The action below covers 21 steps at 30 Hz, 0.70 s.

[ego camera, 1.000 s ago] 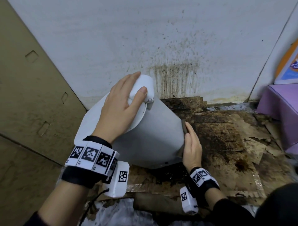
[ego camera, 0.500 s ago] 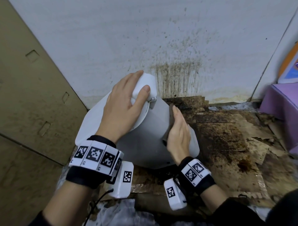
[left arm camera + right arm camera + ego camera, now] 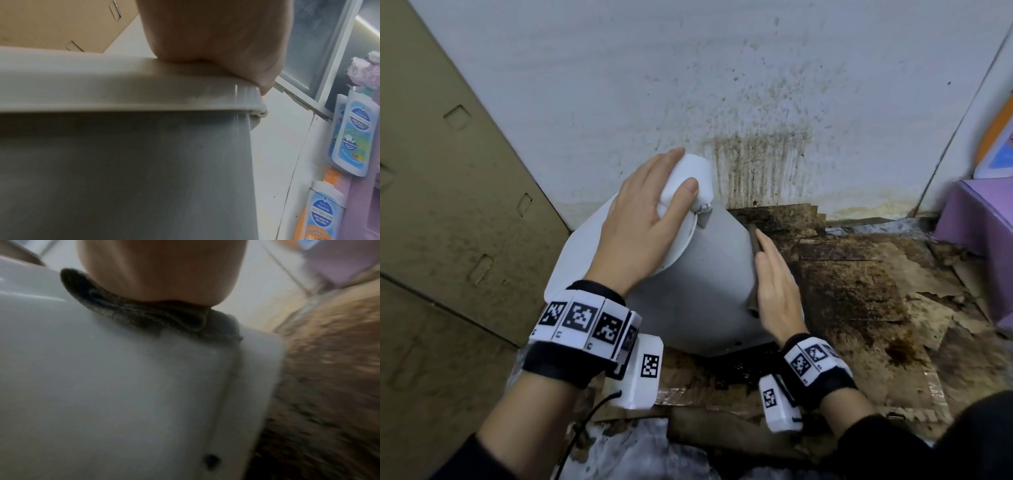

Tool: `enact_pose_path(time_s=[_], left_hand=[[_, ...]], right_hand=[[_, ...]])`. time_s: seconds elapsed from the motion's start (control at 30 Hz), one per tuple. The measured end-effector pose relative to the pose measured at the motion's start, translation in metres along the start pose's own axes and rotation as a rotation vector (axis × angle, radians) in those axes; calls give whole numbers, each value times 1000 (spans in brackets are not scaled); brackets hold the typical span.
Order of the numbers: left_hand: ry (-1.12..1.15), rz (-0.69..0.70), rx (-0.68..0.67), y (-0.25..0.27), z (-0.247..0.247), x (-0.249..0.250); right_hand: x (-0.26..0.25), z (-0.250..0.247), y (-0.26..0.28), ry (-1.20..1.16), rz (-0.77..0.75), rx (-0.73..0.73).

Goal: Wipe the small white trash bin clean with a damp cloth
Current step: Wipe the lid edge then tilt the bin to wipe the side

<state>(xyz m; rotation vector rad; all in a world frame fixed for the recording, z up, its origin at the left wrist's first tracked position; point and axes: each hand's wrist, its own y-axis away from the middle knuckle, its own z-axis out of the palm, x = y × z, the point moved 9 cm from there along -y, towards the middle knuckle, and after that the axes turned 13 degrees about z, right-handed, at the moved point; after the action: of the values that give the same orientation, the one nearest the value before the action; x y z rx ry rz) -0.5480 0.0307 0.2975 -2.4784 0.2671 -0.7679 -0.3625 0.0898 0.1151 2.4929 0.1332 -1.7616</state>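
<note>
The small white trash bin point(image 3: 709, 281) stands tilted on the floor against the wall. My left hand point(image 3: 643, 219) lies over its top, thumb and fingers curled round the raised hump of the lid point(image 3: 688, 174). A dark grey-brown cloth point(image 3: 752, 240) is pressed to the bin's right side by my right hand point(image 3: 777, 284), palm flat and fingers straight. In the right wrist view the folded cloth point(image 3: 144, 316) bunches between palm point(image 3: 160, 269) and bin wall point(image 3: 123, 386). In the left wrist view my left hand point(image 3: 216, 32) sits on the lid rim above the grey wall point(image 3: 123, 170).
The white wall point(image 3: 756, 164) behind the bin carries brown drip stains. Dirty, torn cardboard point(image 3: 859, 291) covers the floor to the right. A brown cardboard panel point(image 3: 448, 205) closes off the left. A purple box point(image 3: 979, 212) sits at far right, with blue-labelled bottles point(image 3: 353, 138) near it.
My right hand slid the cloth from the bin's right edge up across its front, then back to the right side. The left hand kept its hold on the lid.
</note>
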Motion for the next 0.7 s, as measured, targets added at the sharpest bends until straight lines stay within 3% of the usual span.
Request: enact_pose_path(time_s=[0.17,0.37,0.47,0.57,0.7], left_hand=[[3,9,-12,1,2,3],[-20,15,-16,-1,5,9],[-36,20,-13,-2,6,11],[-48,32,-19,-3,9,14],[-51,47,-27,-3,13,17]], right_hand=[[77,-19,-7,18,341,-16],[72,-20,-3,-55,428,68],[44,-17,8,-50,389,172],[-8,-7,23,-90,240,274],[-77,10,34,-186,117,288]])
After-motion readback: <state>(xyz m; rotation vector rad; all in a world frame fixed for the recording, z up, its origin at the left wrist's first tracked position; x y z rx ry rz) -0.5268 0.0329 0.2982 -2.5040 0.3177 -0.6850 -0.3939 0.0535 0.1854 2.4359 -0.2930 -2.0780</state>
